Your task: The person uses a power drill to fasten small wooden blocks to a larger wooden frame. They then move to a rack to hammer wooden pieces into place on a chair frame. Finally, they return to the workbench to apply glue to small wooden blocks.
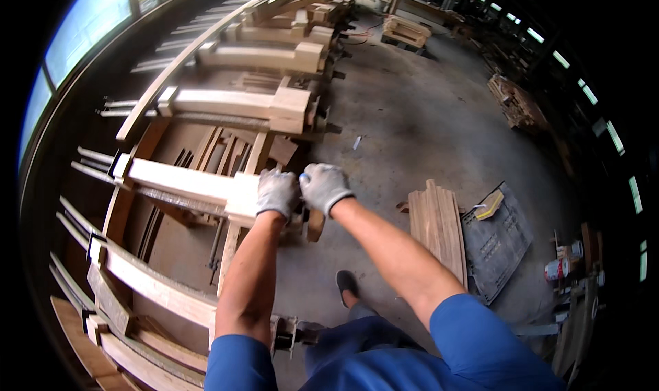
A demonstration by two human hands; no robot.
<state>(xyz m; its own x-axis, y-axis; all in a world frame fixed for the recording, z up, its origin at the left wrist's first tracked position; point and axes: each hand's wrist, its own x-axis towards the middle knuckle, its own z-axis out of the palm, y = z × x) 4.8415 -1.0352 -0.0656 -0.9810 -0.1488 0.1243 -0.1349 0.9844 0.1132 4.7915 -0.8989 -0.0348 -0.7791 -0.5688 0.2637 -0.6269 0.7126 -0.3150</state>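
- Beam (182, 182) of pale wood lies crosswise to the left of the body, its thick end block (246, 193) right by the hands.
- Metal bars (96, 164) jut out past its far left end.
- More beams (223, 104) lie in a row beyond it, and others (154, 278) lie nearer the body.
- A long strip (185, 65) runs slantwise over the farther beams, across their left parts.
- Loose wood (220, 151) shows below, in the gap between this beam and the next one up.
- A small wood piece (316, 225) sits just below the right hand (325, 186).
- On the floor (412, 110) to the right, stacked boards (436, 223) lie beside a dark panel (500, 237) bearing a yellow piece (489, 206).
- Farther off stand a loaded pallet (405, 34) and a wood pile (516, 104).
- Left hand (277, 193), gloved, is at the end block and appears to touch it; its fingers are bent.
- The right hand, also gloved, is just beside the left, fingers curled inward.
- How tightly either set of fingers closes, and on what, I cannot tell.
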